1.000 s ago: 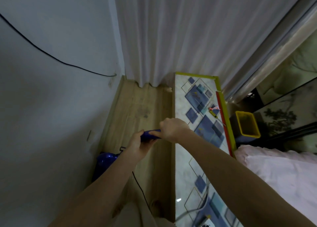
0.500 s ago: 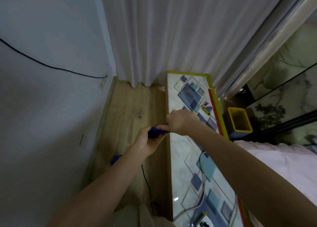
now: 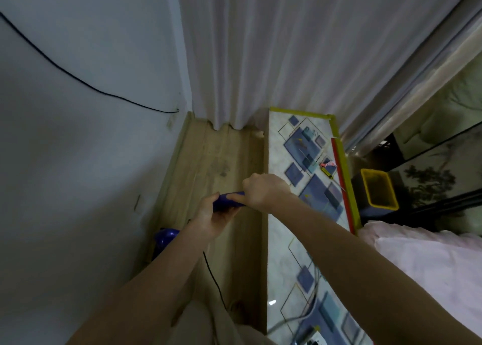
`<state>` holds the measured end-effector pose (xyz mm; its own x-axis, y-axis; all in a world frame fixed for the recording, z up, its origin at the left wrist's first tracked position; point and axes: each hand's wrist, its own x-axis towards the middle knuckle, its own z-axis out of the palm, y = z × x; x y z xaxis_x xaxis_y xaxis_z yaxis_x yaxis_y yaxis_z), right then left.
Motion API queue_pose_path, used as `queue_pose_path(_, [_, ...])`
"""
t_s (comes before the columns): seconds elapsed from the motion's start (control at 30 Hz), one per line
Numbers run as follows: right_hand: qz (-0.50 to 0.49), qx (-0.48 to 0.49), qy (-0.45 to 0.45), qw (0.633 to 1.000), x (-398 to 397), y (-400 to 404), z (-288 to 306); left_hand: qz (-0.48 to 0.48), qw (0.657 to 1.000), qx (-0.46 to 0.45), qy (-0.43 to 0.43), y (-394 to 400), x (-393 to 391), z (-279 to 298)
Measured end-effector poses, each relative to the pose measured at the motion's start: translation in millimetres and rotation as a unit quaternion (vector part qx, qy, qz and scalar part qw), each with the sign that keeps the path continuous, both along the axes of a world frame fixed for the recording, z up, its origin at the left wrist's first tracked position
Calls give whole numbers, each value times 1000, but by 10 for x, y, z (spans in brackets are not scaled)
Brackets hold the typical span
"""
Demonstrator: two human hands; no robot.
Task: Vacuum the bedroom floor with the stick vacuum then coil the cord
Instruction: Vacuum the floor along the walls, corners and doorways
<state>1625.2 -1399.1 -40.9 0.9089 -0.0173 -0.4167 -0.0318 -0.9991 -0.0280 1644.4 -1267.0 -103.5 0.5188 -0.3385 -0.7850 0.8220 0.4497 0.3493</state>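
Stick vacuum handle sits above the wooden floor, left of the patterned surface; your left hand and right hand both clench it.

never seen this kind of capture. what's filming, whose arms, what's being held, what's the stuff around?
There is no robot. One wide-angle camera on a person's head looks down at their own arms. Both hands grip a dark blue vacuum handle: the left hand holds it from below, the right hand from above. The vacuum body sits low by the wall, and a black cord trails over the wooden floor. To the right is a patterned tabletop with a small screwdriver on it, then a yellow bin and pink bedding. A white curtain hangs ahead.
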Motion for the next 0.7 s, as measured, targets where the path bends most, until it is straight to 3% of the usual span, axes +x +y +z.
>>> queue_pose_path(0.37, [-18,21,-8,1000,-50,176,-97,43,999,-3,-8,163,-67,-124])
queue_pose_path(0.7, [-56,-4,17,998,-341,-199,-2,-18,1000,-13,-11,-257,-255,0])
